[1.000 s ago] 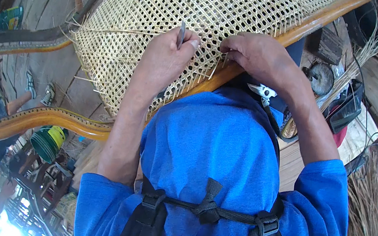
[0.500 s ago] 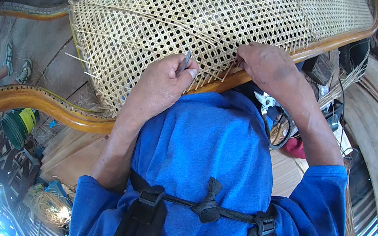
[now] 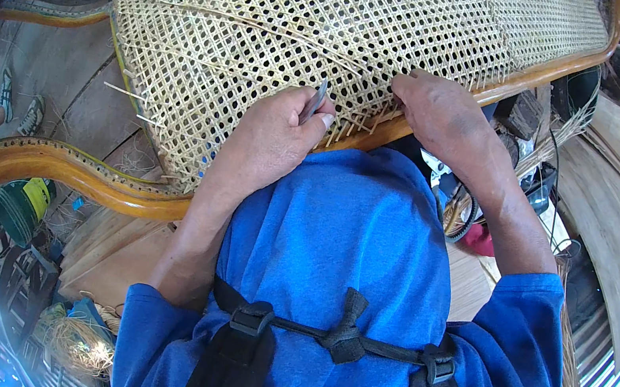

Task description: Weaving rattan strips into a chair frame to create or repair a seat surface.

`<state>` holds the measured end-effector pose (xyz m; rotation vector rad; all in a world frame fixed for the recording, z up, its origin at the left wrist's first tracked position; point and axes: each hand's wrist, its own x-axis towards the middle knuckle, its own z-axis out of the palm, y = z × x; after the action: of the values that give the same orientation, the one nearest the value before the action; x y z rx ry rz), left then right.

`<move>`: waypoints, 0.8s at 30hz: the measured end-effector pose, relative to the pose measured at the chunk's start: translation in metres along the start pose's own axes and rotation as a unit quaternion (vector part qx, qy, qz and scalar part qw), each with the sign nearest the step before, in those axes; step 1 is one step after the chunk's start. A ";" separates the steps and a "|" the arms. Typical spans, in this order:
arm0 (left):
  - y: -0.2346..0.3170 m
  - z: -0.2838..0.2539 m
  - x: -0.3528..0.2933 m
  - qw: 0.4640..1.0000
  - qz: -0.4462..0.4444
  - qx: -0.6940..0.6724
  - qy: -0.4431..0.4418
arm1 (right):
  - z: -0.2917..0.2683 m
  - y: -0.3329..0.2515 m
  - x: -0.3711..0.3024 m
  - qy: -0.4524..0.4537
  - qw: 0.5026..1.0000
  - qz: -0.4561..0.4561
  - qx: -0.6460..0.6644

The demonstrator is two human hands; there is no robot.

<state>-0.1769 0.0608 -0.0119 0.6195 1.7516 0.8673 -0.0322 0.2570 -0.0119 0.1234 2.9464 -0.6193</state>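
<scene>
A woven cane panel of pale strips with a lattice of holes spans a varnished wooden frame. My left hand rests at the panel's near edge, closed round a pointed metal tool whose tip sticks up between thumb and forefinger. To the right, my right hand is bent down onto the panel beside the frame rail, fingertips pinched at the weave; what they grip is hidden beneath them. Short cane ends poke out along the rail between the two hands.
Partly behind my right forearm lie pruning shears. A bundle of loose cane strips is at the right. A curved frame arm with a row of holes extends left, above a green and yellow container. Another person's feet show at far left.
My left hand has shifted slightly right, and the metal tool has moved with it. My right hand stays at nearly the same spot on the weave.
</scene>
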 end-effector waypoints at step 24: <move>0.005 0.000 0.004 0.997 -0.068 -0.033 -0.017 | -0.008 0.029 0.025 -0.112 0.983 0.071 0.129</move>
<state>-0.1785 0.0666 -0.0101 0.4639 1.7058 0.8128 -0.0542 0.2878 -0.0200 0.2668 2.6053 -0.9248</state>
